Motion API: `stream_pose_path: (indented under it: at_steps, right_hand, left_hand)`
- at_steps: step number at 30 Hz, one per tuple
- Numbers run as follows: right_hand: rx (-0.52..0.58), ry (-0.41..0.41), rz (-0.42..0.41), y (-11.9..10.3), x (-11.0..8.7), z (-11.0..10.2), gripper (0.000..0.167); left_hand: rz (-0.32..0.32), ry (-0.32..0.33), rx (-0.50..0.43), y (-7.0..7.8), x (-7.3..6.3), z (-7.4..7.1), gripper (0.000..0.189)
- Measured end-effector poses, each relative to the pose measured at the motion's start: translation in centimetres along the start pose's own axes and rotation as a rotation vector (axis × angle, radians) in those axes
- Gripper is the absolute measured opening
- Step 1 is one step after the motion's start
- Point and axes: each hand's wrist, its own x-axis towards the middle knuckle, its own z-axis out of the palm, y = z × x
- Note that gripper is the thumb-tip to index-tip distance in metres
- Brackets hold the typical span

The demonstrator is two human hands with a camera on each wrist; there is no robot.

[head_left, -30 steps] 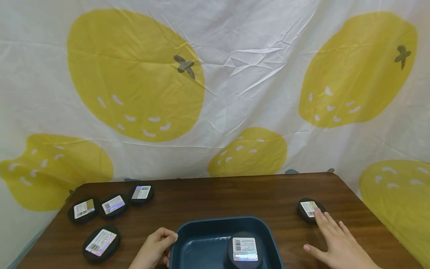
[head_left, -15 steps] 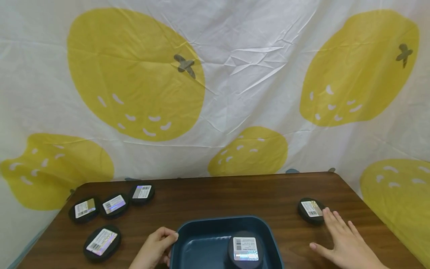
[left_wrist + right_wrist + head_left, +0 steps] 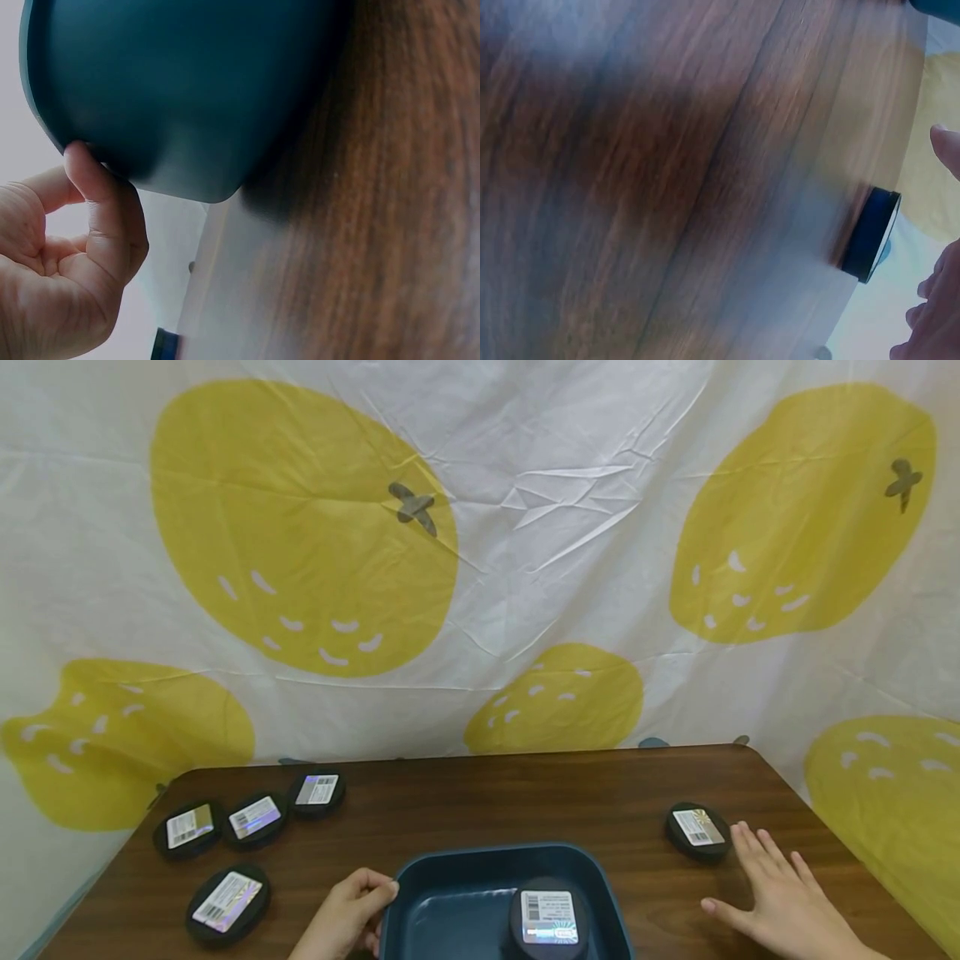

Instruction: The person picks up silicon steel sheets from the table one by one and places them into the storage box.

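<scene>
A dark blue rectangular tray [image 3: 450, 893] stands at the table's front, cut off by the lower frame edge. My left hand [image 3: 347, 912] pinches its left rim between thumb and fingers; the left wrist view shows the fingertips at the tray wall [image 3: 187, 97]. Inside the tray, toward its right side, sits a round black container with a white barcode label [image 3: 549, 917]. On the right of the table lies another labelled round black container [image 3: 697, 832]. Just right of it is my right hand [image 3: 783, 893], fingers straight and spread, holding nothing.
Several more round black containers, such as the nearest one [image 3: 227, 906], lie on the left of the brown wooden table [image 3: 480, 802]. Behind the table hangs a white cloth [image 3: 570, 568] printed with yellow lemons.
My right hand has drawn back to the right, from over the right-hand container to beside it. My left hand and the tray have stayed in place.
</scene>
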Motion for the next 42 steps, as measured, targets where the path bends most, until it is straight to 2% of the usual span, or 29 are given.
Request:
stream_pose_path:
  at_steps: [8,23,33,42]
  right_hand:
    - [-0.030,0.013,0.007,0.6,0.4,0.2,0.103]
    - [-0.023,0.002,0.035,1.1,1.7,0.3,0.103]
    - [-0.068,0.009,0.029,2.0,2.8,0.5,0.103]
    - [-0.021,0.002,0.044,2.7,3.8,0.6,0.109]
  left_hand:
    - [0.003,-0.008,-0.011,-0.1,0.1,-0.1,0.018]
    - [0.009,-0.021,-0.027,-0.3,0.1,-0.2,0.018]
    - [0.011,-0.008,-0.026,-0.2,0.1,-0.1,0.022]
    - [0.006,0.001,-0.025,-0.3,0.1,-0.1,0.019]
